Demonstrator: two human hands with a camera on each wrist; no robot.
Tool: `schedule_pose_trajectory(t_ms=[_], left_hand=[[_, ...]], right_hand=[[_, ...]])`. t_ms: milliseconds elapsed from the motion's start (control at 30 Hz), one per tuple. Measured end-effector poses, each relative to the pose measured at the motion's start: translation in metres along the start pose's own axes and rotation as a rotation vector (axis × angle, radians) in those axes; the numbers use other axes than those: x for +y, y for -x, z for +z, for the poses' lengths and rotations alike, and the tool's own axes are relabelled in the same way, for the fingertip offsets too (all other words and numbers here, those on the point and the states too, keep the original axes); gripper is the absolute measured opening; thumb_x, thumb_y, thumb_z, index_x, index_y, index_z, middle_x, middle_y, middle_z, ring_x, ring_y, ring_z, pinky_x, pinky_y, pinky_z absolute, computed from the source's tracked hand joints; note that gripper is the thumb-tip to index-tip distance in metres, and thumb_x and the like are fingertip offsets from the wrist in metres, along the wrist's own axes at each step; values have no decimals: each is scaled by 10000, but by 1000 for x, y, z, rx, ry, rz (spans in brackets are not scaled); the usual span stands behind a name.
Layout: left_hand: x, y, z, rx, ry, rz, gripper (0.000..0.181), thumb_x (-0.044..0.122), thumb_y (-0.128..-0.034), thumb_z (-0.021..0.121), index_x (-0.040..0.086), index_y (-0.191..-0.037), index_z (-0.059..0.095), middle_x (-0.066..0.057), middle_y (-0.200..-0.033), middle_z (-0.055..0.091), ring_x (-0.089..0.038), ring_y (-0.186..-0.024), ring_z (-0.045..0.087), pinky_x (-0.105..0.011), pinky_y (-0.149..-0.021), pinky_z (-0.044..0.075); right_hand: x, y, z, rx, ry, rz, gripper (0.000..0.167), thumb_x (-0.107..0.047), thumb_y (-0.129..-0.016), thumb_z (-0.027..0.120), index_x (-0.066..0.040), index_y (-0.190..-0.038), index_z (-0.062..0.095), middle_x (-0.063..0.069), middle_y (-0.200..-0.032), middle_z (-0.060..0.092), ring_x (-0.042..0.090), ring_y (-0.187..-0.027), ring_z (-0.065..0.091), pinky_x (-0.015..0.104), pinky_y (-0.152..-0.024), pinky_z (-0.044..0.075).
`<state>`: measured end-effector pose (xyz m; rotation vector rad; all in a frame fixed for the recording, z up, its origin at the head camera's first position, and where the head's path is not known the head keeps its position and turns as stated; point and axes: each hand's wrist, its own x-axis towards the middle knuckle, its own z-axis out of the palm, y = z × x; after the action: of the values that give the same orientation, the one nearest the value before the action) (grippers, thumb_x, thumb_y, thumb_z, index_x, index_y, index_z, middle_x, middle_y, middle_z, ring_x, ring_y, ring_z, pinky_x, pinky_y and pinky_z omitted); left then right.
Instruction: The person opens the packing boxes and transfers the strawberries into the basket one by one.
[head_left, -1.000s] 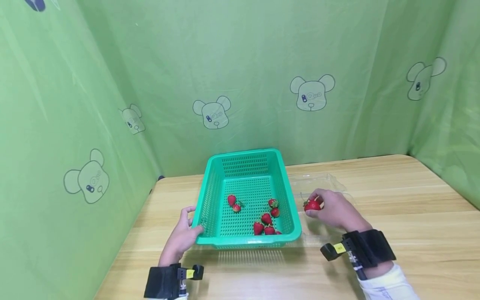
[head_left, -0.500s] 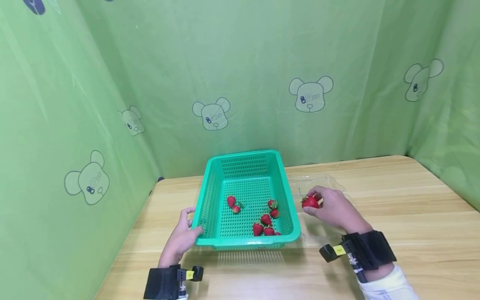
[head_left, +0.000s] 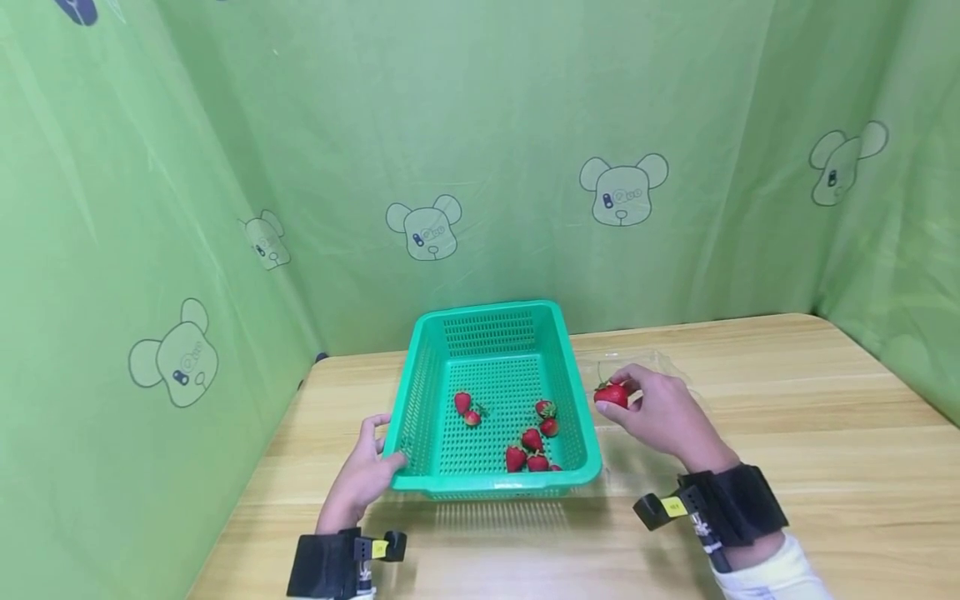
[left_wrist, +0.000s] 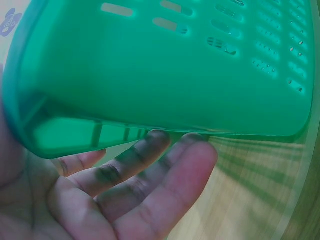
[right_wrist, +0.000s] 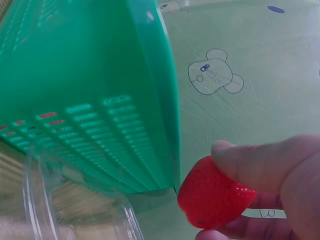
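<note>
My left hand (head_left: 365, 473) holds the near left corner of a green plastic basket (head_left: 495, 482). Its thumb lies over the rim, and in the left wrist view its fingers (left_wrist: 187, 175) are against the outside wall. Several strawberries (head_left: 515, 457) lie on the basket's floor, mostly toward the near right corner. Just right of the basket, my right hand (head_left: 667, 417) pinches a single strawberry (head_left: 611, 395) between thumb and fingers, with its green stem pointing up. In the right wrist view this strawberry (right_wrist: 212, 195) appears raised, beside the basket's outer wall.
A clear plastic box (head_left: 633, 360) rests on the wooden table (head_left: 810, 400) right of the basket, partly hidden by my right hand. Green curtain (head_left: 510, 125) printed with bear heads hangs behind the table and along both sides.
My right hand has moved slightly left and up with the strawberry, nearer to the basket's right rim. The left hand and the basket stay in place.
</note>
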<state>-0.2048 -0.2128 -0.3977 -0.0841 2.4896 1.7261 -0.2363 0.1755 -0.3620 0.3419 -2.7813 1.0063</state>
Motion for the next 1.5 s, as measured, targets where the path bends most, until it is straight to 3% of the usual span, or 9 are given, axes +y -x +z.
schedule_pose_trajectory(t_ms=[700,1233,1500], left_hand=[[-3,0,3,0,-28,-25,644,13,-892,532,87,-1455,227,-312,-1363,450,-373,-1102,564,-447,-829,484],[-3,1,0,2,-30,-14,636,10,-899,527,77,-1453,223,-318,-1351,457,-359,-1083,577,-421,-805,490],[-3,-2,0,4,-18,-9,641,18,-895,532,100,-1452,225,-305,-1371,449,-362,-1105,567,-426,-824,491]], right_hand=[[-21,7,19,43,-76,-21,405,-214,-839,766,-20,-1149,592,81,-889,646,206,-754,589,293,-584,512],[-35,8,26,43,-108,-18,457,-300,-865,739,-22,-1201,604,116,-964,660,215,-807,630,328,-653,557],[-22,3,13,122,-133,-52,326,-199,-914,678,8,-1159,621,151,-982,667,265,-812,670,382,-660,561]])
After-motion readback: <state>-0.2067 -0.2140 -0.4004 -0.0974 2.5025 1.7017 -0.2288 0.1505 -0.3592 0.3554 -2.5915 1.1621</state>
